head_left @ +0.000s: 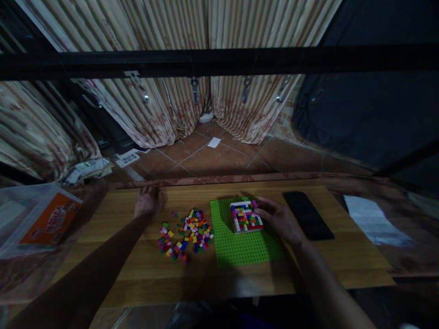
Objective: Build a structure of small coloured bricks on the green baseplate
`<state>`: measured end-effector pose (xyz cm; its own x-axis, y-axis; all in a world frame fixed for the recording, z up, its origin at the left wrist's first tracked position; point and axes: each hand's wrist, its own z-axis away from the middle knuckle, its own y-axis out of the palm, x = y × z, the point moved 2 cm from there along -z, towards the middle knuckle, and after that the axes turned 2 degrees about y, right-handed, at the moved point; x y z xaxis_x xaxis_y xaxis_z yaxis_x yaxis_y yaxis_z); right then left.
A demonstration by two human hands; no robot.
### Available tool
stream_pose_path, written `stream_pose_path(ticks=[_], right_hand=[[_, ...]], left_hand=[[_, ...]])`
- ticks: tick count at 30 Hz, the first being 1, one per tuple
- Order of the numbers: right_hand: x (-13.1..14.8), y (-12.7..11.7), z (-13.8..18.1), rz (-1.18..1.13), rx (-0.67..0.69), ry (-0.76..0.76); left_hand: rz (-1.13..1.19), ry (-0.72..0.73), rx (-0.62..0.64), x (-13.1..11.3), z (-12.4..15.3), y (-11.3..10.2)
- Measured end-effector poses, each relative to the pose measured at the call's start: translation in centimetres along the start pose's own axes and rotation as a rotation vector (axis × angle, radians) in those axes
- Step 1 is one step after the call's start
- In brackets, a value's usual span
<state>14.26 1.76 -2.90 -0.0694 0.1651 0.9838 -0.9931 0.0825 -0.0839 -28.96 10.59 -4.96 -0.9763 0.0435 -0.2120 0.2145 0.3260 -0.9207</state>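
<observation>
On a wooden table a green studded baseplate (247, 253) carries a square build of small multicoloured toy bricks (245, 218) with a mostly white outer wall. My right hand (279, 221) is at the build's far right corner, thumb and forefinger closed about a magenta toy brick (254, 204) that appears to touch the wall. My left hand (148, 202) rests at the table's far left edge, fingers slightly bent and apart, with nothing visible in it. Between that hand and the baseplate lies a spread pile of loose toy bricks (199, 228) in many colours.
A black phone-like slab (307, 214) lies on the table right of the baseplate. Beyond the right end is a white paper sheet (375, 219). At left stands a clear plastic box (20, 219) with an orange label. A dark horizontal bar (219, 61) with hooks crosses before striped curtains.
</observation>
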Motion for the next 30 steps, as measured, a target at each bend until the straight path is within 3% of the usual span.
stream_pose_path(ticks=[5,7,12,14,18,23,30], right_hand=[[0.9,0.3,3.8,0.056,-0.432,-0.133],[1.7,1.5,5.8,0.106,-0.462,-0.224],[2.4,8.0,9.4,0.345,-0.022,-0.408],[1.8,10.4,9.8,0.405,0.076,-0.438],[0.2,13.0,8.9,0.599,0.104,-0.46],[-0.7,13.9,7.7,0.831,0.113,-0.473],[-0.8,14.4,7.6,0.85,0.105,-0.477]], left_hand=[[-0.009,-0.052,0.003,-0.1,0.2,-0.1],[-0.006,-0.051,0.011,-0.1,0.2,-0.1],[0.017,-0.02,0.012,-0.3,0.1,-0.2],[0.024,-0.019,0.009,-0.4,0.1,-0.2],[0.02,-0.016,0.002,-0.3,0.1,-0.1],[-0.009,-0.015,-0.004,-0.1,0.2,0.1],[0.003,-0.004,-0.006,0.0,0.3,0.2]])
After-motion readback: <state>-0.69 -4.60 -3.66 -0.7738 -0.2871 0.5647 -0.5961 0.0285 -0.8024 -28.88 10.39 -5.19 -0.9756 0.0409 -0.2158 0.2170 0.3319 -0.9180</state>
